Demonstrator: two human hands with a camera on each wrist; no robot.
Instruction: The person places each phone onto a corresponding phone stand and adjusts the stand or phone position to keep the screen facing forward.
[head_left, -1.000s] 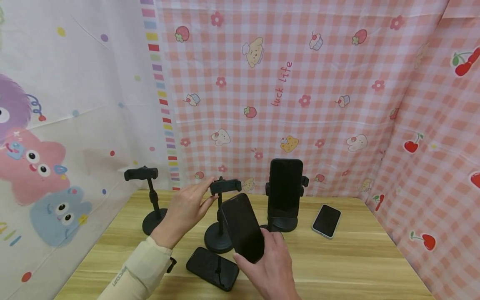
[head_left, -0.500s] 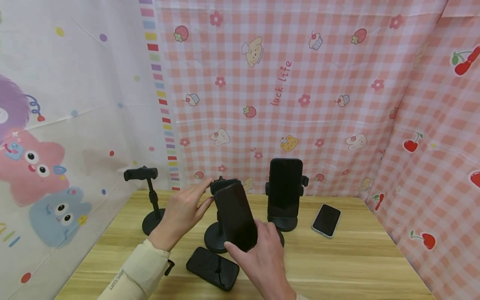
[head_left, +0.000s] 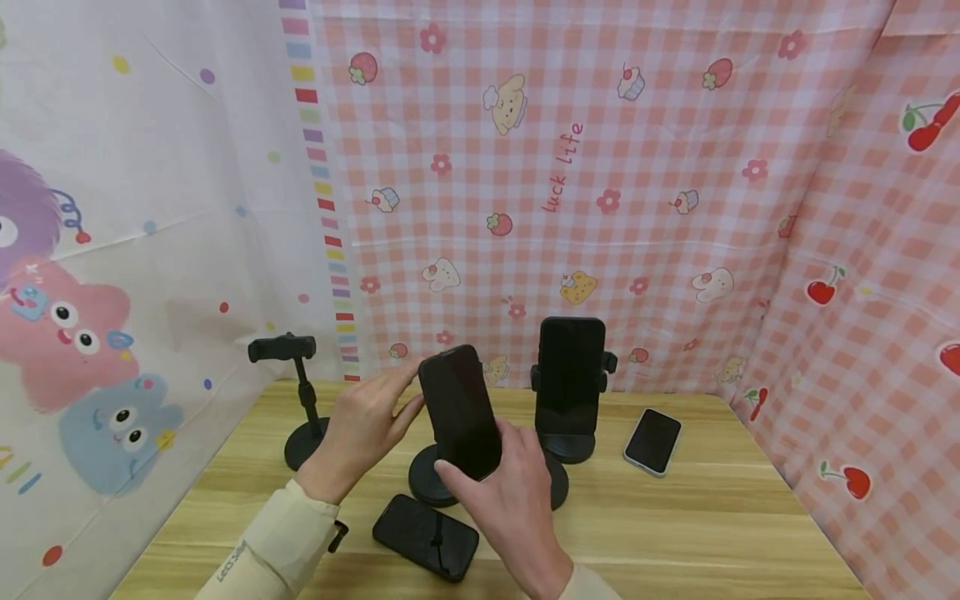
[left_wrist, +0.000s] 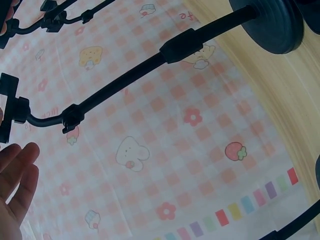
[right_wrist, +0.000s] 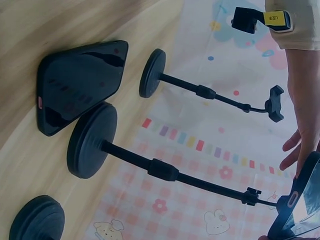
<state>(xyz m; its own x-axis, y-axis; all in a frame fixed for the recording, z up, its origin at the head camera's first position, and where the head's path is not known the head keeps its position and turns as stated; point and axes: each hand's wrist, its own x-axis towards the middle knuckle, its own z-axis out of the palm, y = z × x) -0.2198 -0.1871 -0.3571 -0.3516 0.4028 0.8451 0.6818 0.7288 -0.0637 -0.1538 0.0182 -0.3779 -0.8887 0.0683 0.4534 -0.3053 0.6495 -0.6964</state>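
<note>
My right hand [head_left: 513, 492] grips a black smartphone [head_left: 459, 408] by its lower end, thumb on one side and fingers on the other. The phone leans upright in front of the clamp of the middle phone stand [right_wrist: 215, 187], hiding that clamp in the head view. At the clamp's left end, my left hand [head_left: 371, 421] holds on with index finger and thumb. Other fingers [left_wrist: 22, 187] of that hand extend loosely beside the clamp in the left wrist view. Whether the phone sits inside the clamp is hidden.
Another black phone [head_left: 425, 537] lies on the wooden table [head_left: 697, 525] before the stands. An unloaded stand [head_left: 306, 400] is at left. To the right, a mounted phone [head_left: 572, 375] stands upright, and a light-edged phone [head_left: 653, 442] lies flat. Patterned cloth [head_left: 660, 150] hangs behind.
My right hand has moved the phone left and up, from beside the middle stand to in front of its clamp. The left hand has stayed nearly still.
</note>
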